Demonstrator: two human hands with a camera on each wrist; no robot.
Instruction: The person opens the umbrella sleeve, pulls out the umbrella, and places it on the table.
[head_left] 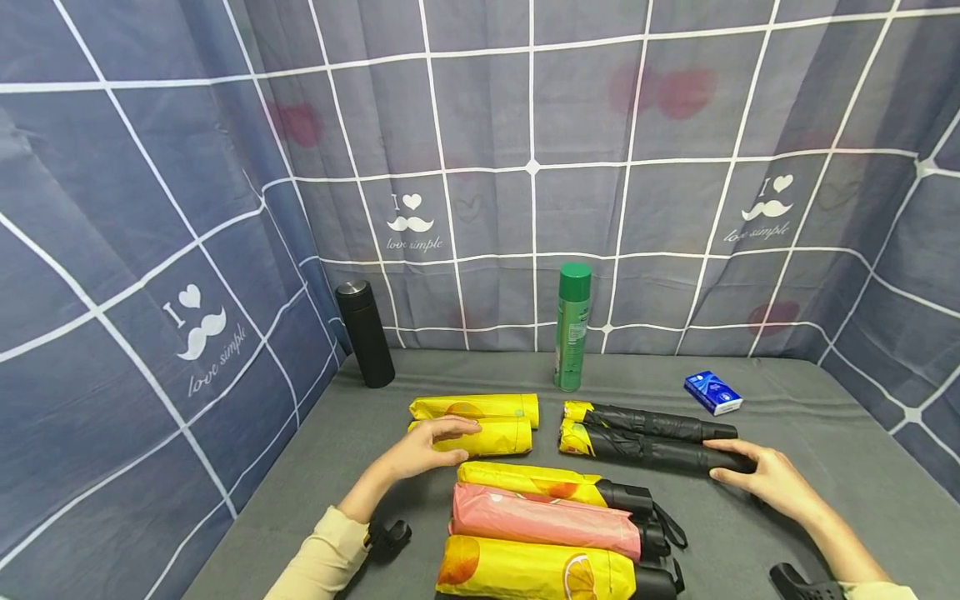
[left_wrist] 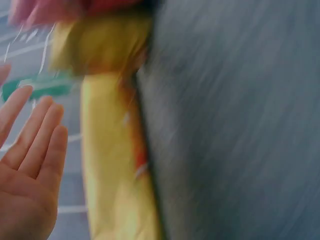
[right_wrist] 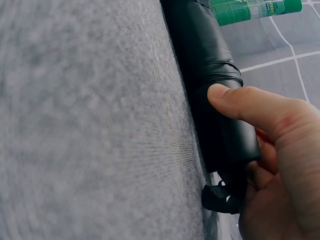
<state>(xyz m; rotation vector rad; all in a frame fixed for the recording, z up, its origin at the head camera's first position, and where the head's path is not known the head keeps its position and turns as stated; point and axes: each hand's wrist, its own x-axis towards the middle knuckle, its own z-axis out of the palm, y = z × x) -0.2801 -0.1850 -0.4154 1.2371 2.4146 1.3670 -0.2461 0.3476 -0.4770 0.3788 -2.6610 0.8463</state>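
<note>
Umbrellas sorted in rows on the grey counter (head_left: 810,467). My right hand (head_left: 765,479) is wrapped round the handle end of the nearer black folded umbrella (head_left: 645,446), thumb pressed on top, prob. to keep it from rolling off its twin. My left hand (head_left: 423,446) is flat, fingers straight, resting on the nearer yellow umbrella sleeve (head_left: 487,437) beside the other sleeve. Three more folded umbrellas lie close in front; green spray can (head_left: 572,327) & black flask (head_left: 365,332) stand at the back.
</note>
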